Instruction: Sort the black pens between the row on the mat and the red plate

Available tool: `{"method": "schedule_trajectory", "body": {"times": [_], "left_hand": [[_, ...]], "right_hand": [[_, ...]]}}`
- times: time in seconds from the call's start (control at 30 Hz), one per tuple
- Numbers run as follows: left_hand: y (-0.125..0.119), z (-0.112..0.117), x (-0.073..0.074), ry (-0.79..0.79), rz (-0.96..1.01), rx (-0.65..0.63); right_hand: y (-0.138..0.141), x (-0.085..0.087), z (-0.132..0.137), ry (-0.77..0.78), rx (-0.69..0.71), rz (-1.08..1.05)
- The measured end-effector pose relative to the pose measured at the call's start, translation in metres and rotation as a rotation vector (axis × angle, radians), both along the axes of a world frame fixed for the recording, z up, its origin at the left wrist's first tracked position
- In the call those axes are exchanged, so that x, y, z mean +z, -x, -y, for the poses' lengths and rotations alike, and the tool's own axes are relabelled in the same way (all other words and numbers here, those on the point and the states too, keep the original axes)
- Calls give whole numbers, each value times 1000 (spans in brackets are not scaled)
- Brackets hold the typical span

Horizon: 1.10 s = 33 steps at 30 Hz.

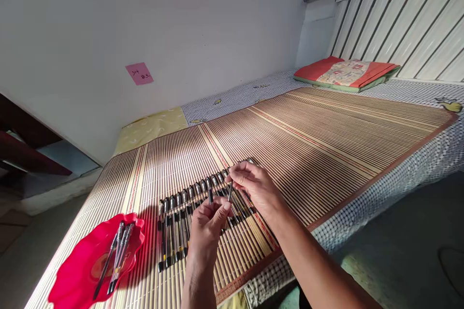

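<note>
A: Grip first. What's each hand got?

B: Left hand (pixel 208 224): grip closed round a dark pen barrel (pixel 210 196), one end poking up past the fingers. Right hand (pixel 253 186): narrow pinch grip, thumb + forefinger on a thin rod (pixel 230 191), prob. a refill. Its lower end is right at the barrel. Touching or just beside, can't tell.

A: And where's that vs. the rest?

B: Both are held up just over the rows of pens (pixel 181 222), which lie side by side on the bamboo mat (pixel 326 140) on the bed (pixel 416 164). The red plate (pixel 72 275) sits to the left, apart from the hands, w/ a few more pens (pixel 118 253) in it.

A: What could go wrong?

B: Main risk is the rod. It's held by the fingertips only, so a small twist could let it slip. It would then drop among dark pens, partly in the hands' shadow, and be hard to pick out.

A: Anything else?

B: The left wrist hangs low over the near row. A brush could knock pens askew, and they're round, so they'd likely roll. The mat's near edge is close, so a pen pushed toward the person could go off the bed to the floor (pixel 398 231). Also, if rod and barrel meet at an angle, the rod looks thin enough to bend.
</note>
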<state>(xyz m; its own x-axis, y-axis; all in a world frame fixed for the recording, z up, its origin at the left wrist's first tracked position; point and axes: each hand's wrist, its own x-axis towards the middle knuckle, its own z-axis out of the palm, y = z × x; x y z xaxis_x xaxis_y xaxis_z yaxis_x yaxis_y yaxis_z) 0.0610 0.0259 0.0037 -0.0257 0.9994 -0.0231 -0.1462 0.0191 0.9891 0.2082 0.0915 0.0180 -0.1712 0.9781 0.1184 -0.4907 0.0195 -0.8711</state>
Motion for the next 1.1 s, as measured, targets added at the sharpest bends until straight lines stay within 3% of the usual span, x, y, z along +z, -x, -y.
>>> {"method": "schedule_trajectory", "body": {"times": [0.3,0.53,0.7,0.83,0.97,1.1], "left_hand": [[-3,4,3,-14,165,-55],[-12,5,6,-20,60,79],[-20,5,6,-11,-36,215],[-25,7,9,-49,-151,181],[-16,7,11,-78,-178,180],[4,4,12,-63,-168,270]], "right_hand": [[4,13,14,-51,206,-95],[5,17,15,-144,-45,71],[16,15,27,-207,20,399],[21,17,30,-215,-91,515],[-21,23,8,-161,-42,627],[-82,23,-33,-27,-154,978]]}}
